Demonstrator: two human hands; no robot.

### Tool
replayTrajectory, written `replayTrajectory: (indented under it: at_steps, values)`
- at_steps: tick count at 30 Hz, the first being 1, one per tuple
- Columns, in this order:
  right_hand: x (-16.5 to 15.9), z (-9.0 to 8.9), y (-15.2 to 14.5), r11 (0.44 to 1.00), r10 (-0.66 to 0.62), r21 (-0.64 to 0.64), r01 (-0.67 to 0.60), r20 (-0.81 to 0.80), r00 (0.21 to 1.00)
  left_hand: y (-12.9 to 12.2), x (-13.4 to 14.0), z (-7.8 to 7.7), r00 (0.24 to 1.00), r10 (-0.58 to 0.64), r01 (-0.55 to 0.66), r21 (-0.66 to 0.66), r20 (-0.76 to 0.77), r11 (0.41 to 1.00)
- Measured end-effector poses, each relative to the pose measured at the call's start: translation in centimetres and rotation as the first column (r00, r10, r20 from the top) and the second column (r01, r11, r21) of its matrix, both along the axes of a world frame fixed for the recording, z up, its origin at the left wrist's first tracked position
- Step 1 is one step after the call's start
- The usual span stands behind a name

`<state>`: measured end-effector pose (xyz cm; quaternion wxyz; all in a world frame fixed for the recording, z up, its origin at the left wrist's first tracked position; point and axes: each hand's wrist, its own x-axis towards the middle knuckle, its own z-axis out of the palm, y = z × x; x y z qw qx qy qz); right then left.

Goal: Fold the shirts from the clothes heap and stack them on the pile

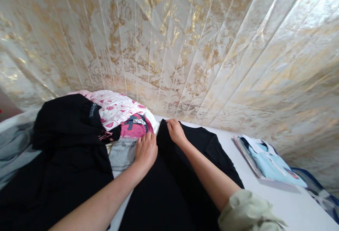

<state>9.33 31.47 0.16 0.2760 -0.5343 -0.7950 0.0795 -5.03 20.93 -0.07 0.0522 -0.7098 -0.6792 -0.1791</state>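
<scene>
A black shirt (169, 188) lies spread over the white table in front of me. At its upper left shoulder, beside the neckline, my right hand (177, 132) pinches the fabric between thumb and fingers. My left hand (147, 150) is closed at the shirt's left edge, knuckles up; its fingertips are mostly hidden. Directly beside that hand lies a grey shirt (122, 157) with dark lettering, partly covered by a pink and blue printed piece (135, 127).
To the left is a heap of clothes with a black garment (71, 125), a white pink-print garment (116, 105) and grey cloth (16, 150). Folded clothes, light blue on top (272, 162), sit right on the white table (288, 202). A gold-patterned curtain (169, 47) hangs behind.
</scene>
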Motion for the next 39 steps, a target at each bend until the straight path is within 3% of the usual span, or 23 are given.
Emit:
replayTrajectory:
  at_steps: [3, 6, 9, 14, 17, 19, 23, 25, 31, 39]
  values:
    - [1.2, -1.8, -4.2, 0.994, 0.103, 0.014, -0.105, 0.122, 0.987, 0.3, 0.1, -0.2, 0.991, -0.137, 0.135, 0.129, 0.003, 0.982]
    - [1.5, -3.4, -6.5, 0.995, 0.100, -0.011, -0.100, 0.219, 0.971, 0.4, 0.2, -0.3, 0.948, -0.317, 0.319, 0.125, -0.037, 0.939]
    - [1.2, -3.8, -6.7, 0.995, 0.101, -0.024, -0.098, 0.236, 0.967, 0.4, 0.1, -0.5, 0.952, -0.298, 0.302, 0.052, -0.065, 0.952]
    - [3.4, -2.4, -6.7, 0.994, 0.100, 0.025, -0.106, 0.189, 0.977, 0.5, -0.2, -1.2, 0.963, -0.265, 0.269, 0.108, -0.044, 0.957]
    - [8.0, -1.2, -7.5, 0.995, -0.039, 0.095, 0.022, 0.180, 0.983, 0.6, -0.2, -1.5, 0.955, -0.294, 0.296, 0.133, -0.037, 0.946]
    - [12.0, -0.4, -7.9, 0.981, -0.192, 0.066, 0.182, 0.213, 0.958, 0.6, 0.0, -1.5, 0.954, -0.300, 0.301, 0.133, -0.030, 0.944]
    - [18.9, 0.8, -7.4, 0.862, -0.461, -0.065, 0.503, 0.312, 0.831, 0.3, 0.5, -0.9, 0.949, -0.314, 0.313, 0.167, -0.019, 0.935]
    - [20.9, 1.2, -6.7, 0.802, -0.536, -0.075, 0.593, 0.351, 0.768, 0.1, 0.7, -0.7, 0.937, -0.349, 0.347, 0.188, -0.022, 0.919]
    - [22.5, 1.2, -4.0, 0.727, -0.625, -0.031, 0.686, 0.386, 0.679, 0.1, 1.0, -2.0, 0.931, -0.364, 0.359, 0.100, 0.029, 0.928]
    - [21.6, -0.6, -2.3, 0.731, -0.604, 0.001, 0.682, 0.468, 0.646, 0.0, 1.0, -2.0, 0.945, -0.325, 0.324, 0.043, 0.026, 0.945]
